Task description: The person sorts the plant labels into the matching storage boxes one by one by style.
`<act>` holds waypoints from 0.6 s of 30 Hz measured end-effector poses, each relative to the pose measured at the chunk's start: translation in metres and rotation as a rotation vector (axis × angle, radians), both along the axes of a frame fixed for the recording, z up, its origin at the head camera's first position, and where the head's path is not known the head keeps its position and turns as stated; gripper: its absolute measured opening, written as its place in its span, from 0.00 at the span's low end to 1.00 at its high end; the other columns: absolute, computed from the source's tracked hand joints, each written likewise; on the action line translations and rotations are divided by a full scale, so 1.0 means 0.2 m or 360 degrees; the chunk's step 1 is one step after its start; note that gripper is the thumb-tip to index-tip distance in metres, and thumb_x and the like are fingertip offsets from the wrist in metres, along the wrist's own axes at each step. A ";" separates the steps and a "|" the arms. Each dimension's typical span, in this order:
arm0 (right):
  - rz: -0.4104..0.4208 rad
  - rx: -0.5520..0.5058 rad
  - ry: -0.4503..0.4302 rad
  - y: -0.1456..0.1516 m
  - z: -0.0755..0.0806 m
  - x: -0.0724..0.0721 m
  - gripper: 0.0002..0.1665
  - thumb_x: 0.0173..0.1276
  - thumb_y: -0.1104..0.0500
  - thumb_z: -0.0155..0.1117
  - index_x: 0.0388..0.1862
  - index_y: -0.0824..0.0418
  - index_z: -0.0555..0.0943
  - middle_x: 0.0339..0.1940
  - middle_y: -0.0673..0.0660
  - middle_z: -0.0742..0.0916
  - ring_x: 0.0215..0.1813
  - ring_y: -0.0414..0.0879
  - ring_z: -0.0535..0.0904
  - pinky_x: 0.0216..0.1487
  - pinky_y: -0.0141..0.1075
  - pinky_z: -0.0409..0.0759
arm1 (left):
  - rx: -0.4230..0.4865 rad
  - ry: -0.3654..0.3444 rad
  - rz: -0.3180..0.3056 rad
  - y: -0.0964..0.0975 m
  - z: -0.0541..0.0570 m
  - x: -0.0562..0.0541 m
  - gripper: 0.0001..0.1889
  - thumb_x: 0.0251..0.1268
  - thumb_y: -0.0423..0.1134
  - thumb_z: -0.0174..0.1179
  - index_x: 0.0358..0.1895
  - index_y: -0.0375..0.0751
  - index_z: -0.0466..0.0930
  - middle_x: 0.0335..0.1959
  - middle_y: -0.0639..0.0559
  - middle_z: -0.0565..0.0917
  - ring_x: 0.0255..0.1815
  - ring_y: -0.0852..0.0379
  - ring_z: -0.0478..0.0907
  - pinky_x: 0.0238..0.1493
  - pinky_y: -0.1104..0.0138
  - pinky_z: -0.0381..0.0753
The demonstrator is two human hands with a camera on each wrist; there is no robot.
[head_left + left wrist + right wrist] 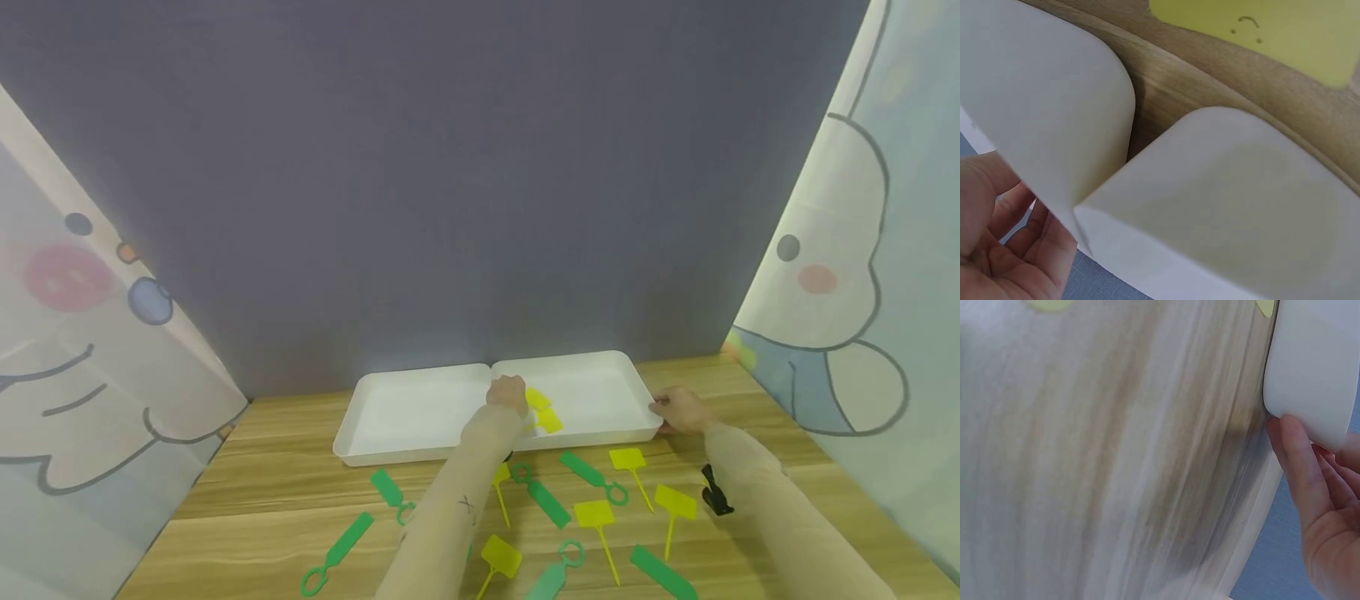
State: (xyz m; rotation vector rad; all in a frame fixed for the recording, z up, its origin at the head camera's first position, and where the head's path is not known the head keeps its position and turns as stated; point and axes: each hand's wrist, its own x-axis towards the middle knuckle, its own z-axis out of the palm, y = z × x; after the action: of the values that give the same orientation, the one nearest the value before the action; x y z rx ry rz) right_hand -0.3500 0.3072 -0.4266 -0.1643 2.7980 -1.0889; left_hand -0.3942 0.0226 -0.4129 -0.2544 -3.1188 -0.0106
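Note:
Two shallow white trays stand side by side, a left tray [420,412] and a right tray [592,396]. My left hand [507,393] grips the right tray's left end where the trays meet; in the left wrist view its fingers are partly hidden behind the white wall. Pinched at the right tray's right end, the rim is between thumb and fingers of my right hand [681,408]. Yellow tags [550,419] lie inside the right tray, close to the left hand. In the right wrist view the fingertips touch the white corner [1316,369].
Several green loop tags [348,540] and yellow stake tags [595,513] are scattered over the wooden table [247,500] in front. A black clip [717,492] lies by the right forearm. A grey panel [480,183] rises behind the trays.

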 end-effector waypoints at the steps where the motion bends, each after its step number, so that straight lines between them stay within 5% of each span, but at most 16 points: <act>1: 0.0002 -0.0002 -0.0005 0.00 0.00 0.00 0.19 0.67 0.68 0.48 0.51 0.84 0.69 0.41 0.75 0.80 0.33 0.47 0.81 0.33 0.36 0.83 | 0.0002 -0.0012 -0.0001 0.00 0.01 0.00 0.06 0.56 0.35 0.61 0.37 0.38 0.79 0.28 0.47 0.82 0.31 0.54 0.80 0.32 0.69 0.81; 18: 0.0038 -0.0033 0.0002 0.00 0.00 -0.01 0.20 0.67 0.68 0.48 0.51 0.85 0.69 0.40 0.76 0.81 0.32 0.48 0.82 0.32 0.37 0.83 | 0.0165 -0.0087 0.0021 -0.01 0.03 0.00 0.06 0.56 0.30 0.60 0.38 0.36 0.78 0.28 0.45 0.81 0.26 0.55 0.78 0.27 0.70 0.80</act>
State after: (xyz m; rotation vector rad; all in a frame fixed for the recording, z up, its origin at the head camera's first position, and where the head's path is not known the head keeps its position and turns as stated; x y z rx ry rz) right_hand -0.3515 0.3074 -0.4262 -0.2004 2.7790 -1.1136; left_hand -0.3934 0.0213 -0.4078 -0.2355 -3.1610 -0.1816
